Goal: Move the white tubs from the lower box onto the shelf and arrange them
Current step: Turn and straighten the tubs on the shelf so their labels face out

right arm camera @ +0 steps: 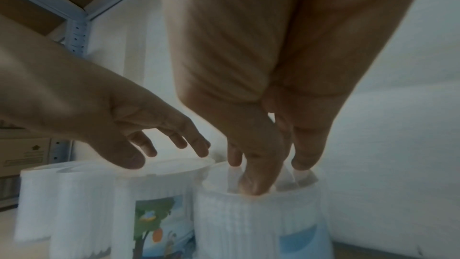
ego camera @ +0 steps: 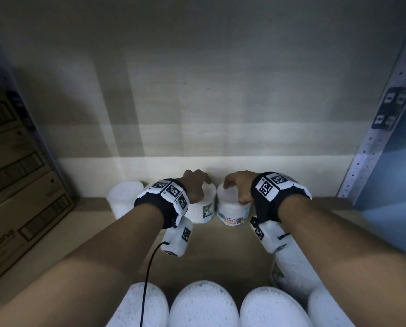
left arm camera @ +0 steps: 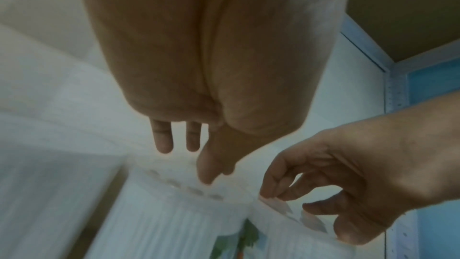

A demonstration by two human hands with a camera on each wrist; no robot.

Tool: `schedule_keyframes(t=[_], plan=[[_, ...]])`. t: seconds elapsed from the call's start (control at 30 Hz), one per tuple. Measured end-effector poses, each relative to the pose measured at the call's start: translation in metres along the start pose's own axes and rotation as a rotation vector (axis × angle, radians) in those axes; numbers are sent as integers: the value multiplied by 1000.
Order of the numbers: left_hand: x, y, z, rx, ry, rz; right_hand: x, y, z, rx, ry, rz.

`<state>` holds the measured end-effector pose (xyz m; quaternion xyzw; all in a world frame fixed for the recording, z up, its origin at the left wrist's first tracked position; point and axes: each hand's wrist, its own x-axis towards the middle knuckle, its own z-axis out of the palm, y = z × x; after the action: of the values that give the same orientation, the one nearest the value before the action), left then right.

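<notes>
Two hands: both are reaching to the back of the shelf (ego camera: pixel 221 234), each one over a white tub.
Left hand (ego camera: pixel 195 185): it is lying over the lid of the left tub (ego camera: pixel 203 208) with relaxed fingers; in the right wrist view only the fingertips are touching the lid, so I judge it is released, not gripping.
Right hand (ego camera: pixel 238 187): it is grasping the right tub (ego camera: pixel 232 212) from above, fingers and thumb curled round its lid rim.
Tubs on shelf: three are standing by the back wall; the third tub (ego camera: pixel 124 197) is just beside the left one, and the two under the hands are almost touching.
Front tubs (ego camera: pixel 203 305): several more white tubs are showing at the bottom of the head view; whether they are sitting in the lower box I cannot tell.
Progress: probably a good part is done; the two back tubs are being set in line, and any remaining tubs are still waiting.
</notes>
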<state>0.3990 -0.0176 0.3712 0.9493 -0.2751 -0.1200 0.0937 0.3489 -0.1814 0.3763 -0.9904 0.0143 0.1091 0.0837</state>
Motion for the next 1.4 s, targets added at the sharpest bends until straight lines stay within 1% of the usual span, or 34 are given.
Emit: schedule_keyframes(t=[0.1, 0.17, 0.23, 0.37, 0.57, 0.67, 0.73, 0.83, 0.9, 0.97, 1.07, 1.17, 1.4], plan=[[6, -1, 6, 42, 109, -93, -1, 0, -1, 0, -5, 0], [8, -1, 10, 63, 119, -133, -1, -1, 0, -5, -3, -4], [8, 0, 13, 79, 95, -124, 0, -1, 0, -10, -2, -10], [8, -2, 10, 67, 60, -77, -1, -1, -2, -13, -1, -10], [0, -6, -1, 35, -44, 86, 0, -1, 0, -9, 6, -6], [0, -8, -1, -28, -69, 109, 2, -2, 0, -11, 5, -5], [0, -8, 1, -75, -25, 93, 1, -1, 0, -9, 5, -1], [3, -5, 5, -110, 163, 33, 1, -1, 0, -4, 1, 0], [7, -4, 7, -71, 222, -28, 1, 0, 0, 1, -1, 5], [10, -4, 11, -2, 182, -89, 2, 0, 1, 5, 4, 12], [12, -4, 16, 89, 128, -115, 2, -1, 2, -2, 6, 12], [10, -5, 16, 99, 129, -82, 2, -1, 1, -12, -3, 12], [4, -11, 6, 67, 57, 31, 4, 0, 1, -11, -5, 7]])
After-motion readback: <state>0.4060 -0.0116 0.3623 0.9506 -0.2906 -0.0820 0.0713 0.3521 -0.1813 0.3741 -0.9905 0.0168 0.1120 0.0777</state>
